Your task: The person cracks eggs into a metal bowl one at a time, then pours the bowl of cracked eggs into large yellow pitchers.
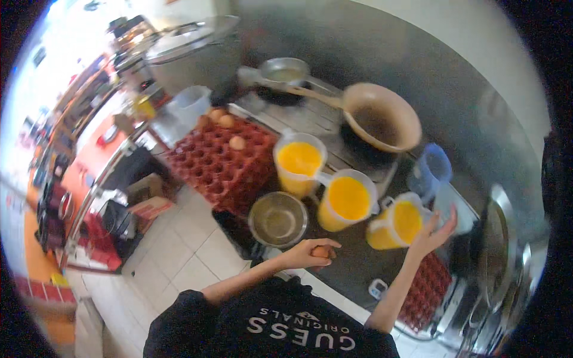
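Observation:
My left hand [309, 254] is curled around a brown egg [320, 252], just below a steel bowl [268, 223] on the dark counter. With its fingers apart, my right hand [432, 235] is beside a plastic jug [375, 233] of yellow-orange liquid, probably beaten egg; whether it touches the jug is unclear. Two more jugs stand farther left, a middle jug [333, 219] and a far jug [293, 183], both filled with the same liquid. A stack of red egg trays [210, 165] has several brown eggs [237, 143] at its far end.
A wide pan [380, 116] and a smaller pan [284, 71] sit on the stove at the back. Blue plastic jug [432, 168] stands back right. More red egg tray [425, 291] lies under my right forearm. A small white device [378, 288] rests near the counter's front edge.

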### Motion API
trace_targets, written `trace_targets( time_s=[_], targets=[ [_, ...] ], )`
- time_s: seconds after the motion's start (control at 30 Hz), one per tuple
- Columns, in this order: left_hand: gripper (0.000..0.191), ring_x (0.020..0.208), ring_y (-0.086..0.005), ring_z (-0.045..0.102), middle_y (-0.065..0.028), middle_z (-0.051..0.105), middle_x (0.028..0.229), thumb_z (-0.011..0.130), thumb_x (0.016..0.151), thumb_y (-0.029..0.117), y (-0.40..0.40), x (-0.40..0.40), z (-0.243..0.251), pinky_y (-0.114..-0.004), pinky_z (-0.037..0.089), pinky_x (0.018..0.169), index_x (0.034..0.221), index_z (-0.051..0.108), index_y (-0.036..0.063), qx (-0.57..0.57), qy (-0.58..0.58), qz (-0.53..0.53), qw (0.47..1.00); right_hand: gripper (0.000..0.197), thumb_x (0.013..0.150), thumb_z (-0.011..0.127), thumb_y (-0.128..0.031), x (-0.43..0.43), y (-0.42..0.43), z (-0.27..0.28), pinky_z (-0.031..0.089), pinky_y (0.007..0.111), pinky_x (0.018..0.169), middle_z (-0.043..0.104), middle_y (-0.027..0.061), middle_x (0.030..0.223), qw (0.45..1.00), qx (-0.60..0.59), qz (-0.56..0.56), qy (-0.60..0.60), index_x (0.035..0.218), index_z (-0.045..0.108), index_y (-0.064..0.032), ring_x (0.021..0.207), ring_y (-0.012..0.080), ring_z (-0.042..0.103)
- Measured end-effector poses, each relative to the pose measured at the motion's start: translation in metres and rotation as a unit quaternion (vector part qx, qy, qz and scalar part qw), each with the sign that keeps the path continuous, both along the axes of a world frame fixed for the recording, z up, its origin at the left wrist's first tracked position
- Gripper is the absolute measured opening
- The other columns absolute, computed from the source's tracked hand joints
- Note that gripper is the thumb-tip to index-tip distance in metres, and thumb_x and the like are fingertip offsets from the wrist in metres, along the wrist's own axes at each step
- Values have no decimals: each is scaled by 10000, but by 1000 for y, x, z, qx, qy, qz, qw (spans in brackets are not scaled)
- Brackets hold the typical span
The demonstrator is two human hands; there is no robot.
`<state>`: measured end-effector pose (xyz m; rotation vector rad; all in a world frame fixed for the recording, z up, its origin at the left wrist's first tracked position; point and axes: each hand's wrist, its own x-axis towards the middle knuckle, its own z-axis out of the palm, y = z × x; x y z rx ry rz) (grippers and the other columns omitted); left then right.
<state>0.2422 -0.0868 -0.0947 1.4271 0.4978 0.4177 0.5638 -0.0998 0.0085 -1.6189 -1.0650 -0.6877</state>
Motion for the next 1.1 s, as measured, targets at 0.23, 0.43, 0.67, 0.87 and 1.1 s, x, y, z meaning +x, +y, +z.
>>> trace_targets(
  time_s=[0.23, 0.43, 0.67, 0.87, 1.1],
  targets=[
    [453, 830, -71, 597, 2, 628, 1033, 694, 920, 208, -33, -141, 4, -232, 539, 663, 1339, 549, 115, -71, -20, 273, 959, 270, 906, 618, -179, -267, 122, 53, 395, 449, 1014, 583, 181, 1203, 860, -66, 506, -10, 1133, 597, -35, 1157, 343, 528],
    [391, 984, -115, 597, -1, 645, 1032, 707, 909, 202, -66, -204, -12, -266, 479, 887, 1266, 595, 85, -62, 29, 522, 850, 494, 822, 690, -228, -489, 258, 26, 427, 450, 990, 513, 191, 1263, 833, -126, 485, -234, 1237, 536, -10, 1158, 378, 514],
    [419, 785, -102, 618, 3, 678, 989, 736, 877, 274, -80, -285, -27, -257, 501, 680, 1262, 624, 149, -203, 26, 586, 784, 317, 897, 509, -185, -629, 441, -38, 407, 501, 1012, 608, 240, 1170, 819, -278, 425, -266, 1103, 625, 27, 1118, 376, 575],
    [403, 737, -132, 644, -48, 692, 949, 730, 886, 195, -62, -353, -33, -267, 517, 594, 1242, 590, 69, -166, 45, 608, 775, 226, 885, 511, -120, -629, 446, -35, 515, 469, 819, 698, 184, 960, 786, -336, 452, -256, 969, 701, -29, 911, 366, 671],
    [350, 740, -103, 621, -29, 642, 958, 720, 881, 144, -1, -351, 28, -234, 497, 588, 1191, 599, 38, -133, 69, 534, 832, 137, 840, 574, -116, -507, 274, 93, 523, 437, 717, 687, 119, 822, 804, -133, 512, -271, 926, 678, -87, 786, 332, 671]
  ],
)
